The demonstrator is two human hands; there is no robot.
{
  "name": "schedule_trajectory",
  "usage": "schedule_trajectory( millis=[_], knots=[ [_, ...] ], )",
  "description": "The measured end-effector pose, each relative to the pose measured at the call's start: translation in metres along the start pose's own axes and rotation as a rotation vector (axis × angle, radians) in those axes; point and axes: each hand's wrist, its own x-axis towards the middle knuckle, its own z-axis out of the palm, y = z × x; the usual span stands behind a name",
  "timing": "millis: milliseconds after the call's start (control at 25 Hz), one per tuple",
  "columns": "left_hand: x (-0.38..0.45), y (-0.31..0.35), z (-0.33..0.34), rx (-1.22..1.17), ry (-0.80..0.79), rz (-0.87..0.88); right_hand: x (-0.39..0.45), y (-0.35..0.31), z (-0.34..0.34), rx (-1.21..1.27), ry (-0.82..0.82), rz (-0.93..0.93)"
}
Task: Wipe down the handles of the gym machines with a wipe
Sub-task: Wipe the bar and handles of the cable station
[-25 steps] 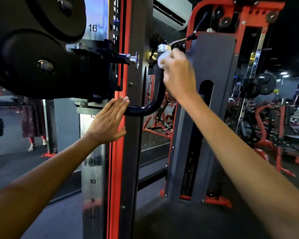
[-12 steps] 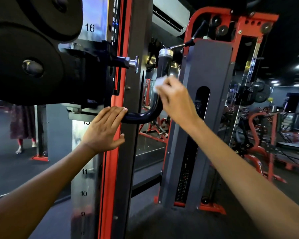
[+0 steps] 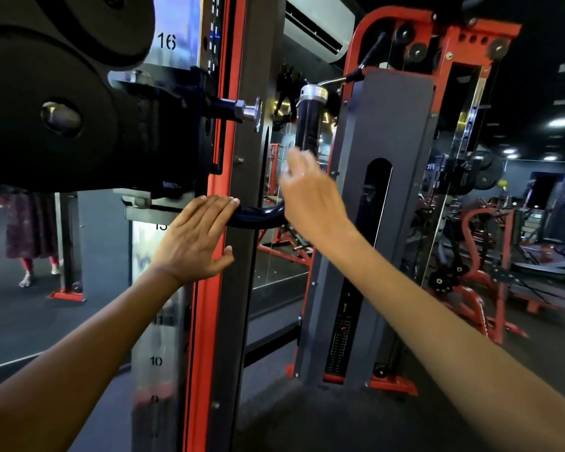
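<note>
Right hand [image 3: 310,197] has come down the black handle [image 3: 309,125] over the last second: a second ago it was at the chrome cap [image 3: 313,92] at the handle's top, half a second ago at mid-shaft, and now it sits low on the shaft, just above the bend where the bar curves toward the upright post [image 3: 242,288]. The hand is blurred with motion. A pale scrap of the wipe [image 3: 286,171] shows at its upper left edge, against the handle; the fingers look curled round it and the bar, though the blur keeps me from saying how tightly. Left hand [image 3: 196,236] has hardly shifted: fingers straight and together, palm flat on the red and grey post, fingertips [image 3: 232,201] touching the bar's horizontal end where it meets the post. It grips nothing; I judge it a brace. Above the left hand, weight plates [image 3: 46,109] hang on the carriage, and a pin knob [image 3: 253,112] juts from it toward the handle. Reading: one downward pass over the straight shaft is nearly finished. The curved lower section [image 3: 258,215] between the two hands looks not yet covered, and the left fingertips sit on part of it, so that hand would likely need to move off for the wipe to reach the post. Other machines [image 3: 470,239] stand farther back on the right, so the wider task is likely at an early stage.
</note>
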Motion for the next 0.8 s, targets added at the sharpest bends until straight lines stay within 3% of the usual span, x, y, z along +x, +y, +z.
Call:
schedule_trajectory(
  millis=[80,160,320,400,520,680,800],
  knots=[
    [-0.001,0.001,-0.001,-0.005,-0.018,-0.009,-0.018,-0.004,0.000,0.097,-0.048,-0.010],
    [-0.001,0.002,-0.002,-0.021,-0.033,-0.012,-0.017,0.008,-0.008,0.298,0.010,0.100],
    [-0.002,0.002,-0.005,-0.039,-0.048,-0.007,0.044,0.049,-0.024,0.406,0.377,0.317],
    [-0.002,0.002,-0.005,-0.046,-0.050,-0.009,0.063,0.058,-0.023,0.430,0.455,0.355],
    [-0.001,0.003,-0.006,-0.056,-0.054,-0.017,0.031,0.048,-0.004,0.436,0.420,0.298],
    [-0.001,0.003,-0.006,-0.055,-0.071,-0.020,-0.036,0.021,0.008,0.600,0.372,0.362],
    [-0.001,0.003,-0.007,-0.036,-0.084,-0.018,-0.018,0.030,0.000,0.656,0.384,0.454]
  ],
)
